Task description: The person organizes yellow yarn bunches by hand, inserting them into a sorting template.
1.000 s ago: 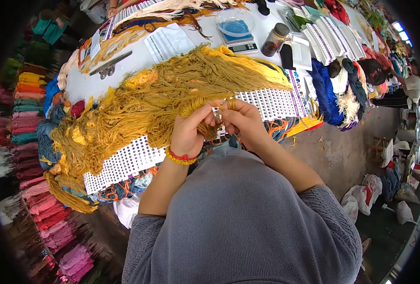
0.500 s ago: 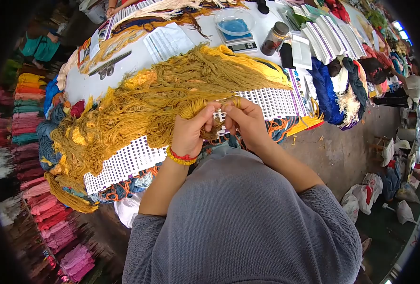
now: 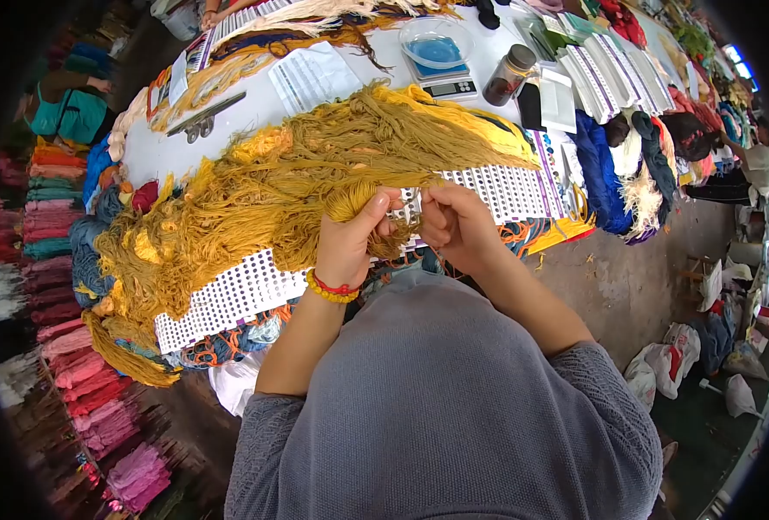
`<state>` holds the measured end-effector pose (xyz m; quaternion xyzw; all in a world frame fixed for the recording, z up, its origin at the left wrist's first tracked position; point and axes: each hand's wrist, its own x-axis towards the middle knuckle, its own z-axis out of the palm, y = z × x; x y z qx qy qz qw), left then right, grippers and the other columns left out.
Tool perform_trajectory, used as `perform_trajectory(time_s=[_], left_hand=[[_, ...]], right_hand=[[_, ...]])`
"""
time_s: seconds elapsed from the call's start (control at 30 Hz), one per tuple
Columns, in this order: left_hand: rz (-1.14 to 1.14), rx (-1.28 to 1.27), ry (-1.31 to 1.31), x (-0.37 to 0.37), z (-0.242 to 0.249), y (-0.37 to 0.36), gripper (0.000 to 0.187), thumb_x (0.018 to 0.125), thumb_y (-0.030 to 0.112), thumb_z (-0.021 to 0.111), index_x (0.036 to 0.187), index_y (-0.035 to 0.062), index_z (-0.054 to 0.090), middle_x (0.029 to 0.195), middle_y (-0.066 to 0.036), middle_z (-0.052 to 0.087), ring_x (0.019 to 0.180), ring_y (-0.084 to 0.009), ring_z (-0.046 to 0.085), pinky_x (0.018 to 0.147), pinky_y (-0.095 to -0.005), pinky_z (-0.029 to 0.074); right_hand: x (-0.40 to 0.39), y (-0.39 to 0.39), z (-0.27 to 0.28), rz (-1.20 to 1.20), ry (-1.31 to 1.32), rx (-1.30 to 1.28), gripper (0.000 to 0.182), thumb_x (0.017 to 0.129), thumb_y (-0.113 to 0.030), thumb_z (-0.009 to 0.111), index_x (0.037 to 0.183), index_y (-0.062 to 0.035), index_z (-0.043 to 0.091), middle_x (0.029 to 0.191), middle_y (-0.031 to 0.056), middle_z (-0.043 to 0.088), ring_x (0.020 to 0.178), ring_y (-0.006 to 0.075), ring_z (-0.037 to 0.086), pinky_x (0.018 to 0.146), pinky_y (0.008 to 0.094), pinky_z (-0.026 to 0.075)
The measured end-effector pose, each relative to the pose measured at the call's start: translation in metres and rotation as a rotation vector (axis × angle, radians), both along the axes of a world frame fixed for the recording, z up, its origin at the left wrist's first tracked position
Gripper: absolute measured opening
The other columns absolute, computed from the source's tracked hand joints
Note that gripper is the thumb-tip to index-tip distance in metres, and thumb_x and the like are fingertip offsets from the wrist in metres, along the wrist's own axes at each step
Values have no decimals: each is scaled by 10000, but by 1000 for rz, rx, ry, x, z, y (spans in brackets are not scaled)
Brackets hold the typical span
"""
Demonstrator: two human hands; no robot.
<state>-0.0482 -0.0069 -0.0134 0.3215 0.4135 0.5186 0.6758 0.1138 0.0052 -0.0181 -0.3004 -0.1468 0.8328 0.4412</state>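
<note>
Left hand [image 3: 345,247]: grasping a rounded bundle of olive-gold yarn [image 3: 348,201], just below the centre of the frame; thumb and forefinger lie near its right side.
Right hand [image 3: 461,230]: fingers curled in, just right of the left hand; whether a fine strand is pinched between the fingertips cannot be told.
Step in hand: by judgement, close finger work on the bundle, one hand supporting it and the other at the loose strands beside it.
Next move: further handling seems to call for a steady hold on the bundle and a light fingertip pinch, since loose strands could snag on the pile.
Yarn pile [image 3: 332,139]: one large, tangled heap, olive and yellow, from centre left to upper centre, on dotted sheets [image 3: 237,288] whose number cannot be counted.
Surface [image 3: 254,121]: pale, bearing the pile and the sheets.
Scale [image 3: 452,89]: one, upper centre, with one clear dish [image 3: 436,43] on it.
Jar [image 3: 510,75]: one, dark contents, just right of the scale.
Metal tool [image 3: 201,128]: one, upper left.
Bracelets: two on the left wrist, one red [image 3: 339,289], one yellow [image 3: 339,298].
Hands: two of the wearer's own.
</note>
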Motion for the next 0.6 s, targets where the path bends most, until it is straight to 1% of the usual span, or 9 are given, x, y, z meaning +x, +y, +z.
perform_trajectory(time_s=[0.13, 0.23, 0.3, 0.33, 0.4, 0.43, 0.5, 0.57, 0.6], left_hand=[[-19, 72, -105, -5, -2, -1, 163, 859, 135, 502, 894, -6, 577, 798, -60, 561, 631, -107, 470, 603, -257, 424], [-23, 28, -170, -9, 1, -2, 154, 862, 134, 485, 864, 2, 564, 787, -59, 552, 643, -115, 468, 600, -270, 420], [-22, 67, -135, -10, -1, -2, 153, 862, 136, 481, 861, 6, 561, 780, -53, 549, 642, -112, 463, 598, -267, 418], [-21, 105, -99, -10, -1, -2, 152, 862, 139, 477, 857, 10, 557, 772, -48, 545, 641, -110, 458, 597, -265, 416], [-45, 102, -91, -13, -1, -3, 119, 844, 116, 501, 862, 17, 563, 799, -40, 563, 685, -115, 502, 630, -257, 427], [-39, 100, -56, -14, -1, -4, 110, 838, 111, 510, 859, 19, 566, 805, -37, 570, 708, -117, 520, 642, -253, 431], [-39, 110, 36, -19, -1, -6, 104, 825, 109, 539, 874, 27, 580, 807, -23, 586, 721, -97, 536, 640, -236, 434], [-17, 162, 40, -21, 0, -7, 122, 816, 97, 554, 898, 17, 596, 814, -17, 597, 738, -86, 536, 660, -232, 435], [-6, 174, 52, -21, 2, -8, 124, 813, 90, 556, 898, 10, 599, 818, -19, 599, 749, -91, 539, 675, -235, 439]], right_hand=[[-1, 2, -1, 33, 148, -20, 120, 838, -154, 490, 786, -47, 508, 520, -9, 403, 402, 93, 335, 387, 236, 263], [-6, 3, -1, 77, -138, 133, 109, 809, -110, 549, 892, -40, 547, 549, -24, 437, 418, 55, 345, 377, 208, 244], [-13, -1, 8, 100, -460, 260, 138, 793, -101, 570, 909, -28, 550, 623, -12, 515, 478, 46, 418, 418, 204, 315], [-17, -3, 7, 101, -545, 374, 169, 788, -105, 575, 931, -19, 552, 703, 8, 564, 569, 51, 485, 491, 202, 379], [-28, -5, 1, 34, -521, 511, 171, 788, -123, 577, 918, -12, 560, 710, 19, 573, 644, 63, 518, 559, 211, 413], [-22, -4, 4, 145, -797, 458, 131, 796, -138, 580, 841, -16, 566, 660, 7, 549, 571, 51, 485, 492, 199, 383], [-25, -2, 7, 145, -607, 268, 136, 806, -158, 582, 767, -30, 558, 582, -9, 503, 462, 46, 415, 404, 195, 320], [-30, -1, 5, 85, -539, 175, 159, 818, -164, 570, 716, -47, 536, 520, -19, 444, 379, 54, 335, 347, 204, 251], [-31, 0, 2, 93, -493, 140, 172, 829, -170, 550, 710, -46, 533, 505, -14, 431, 367, 62, 331, 342, 210, 251]])
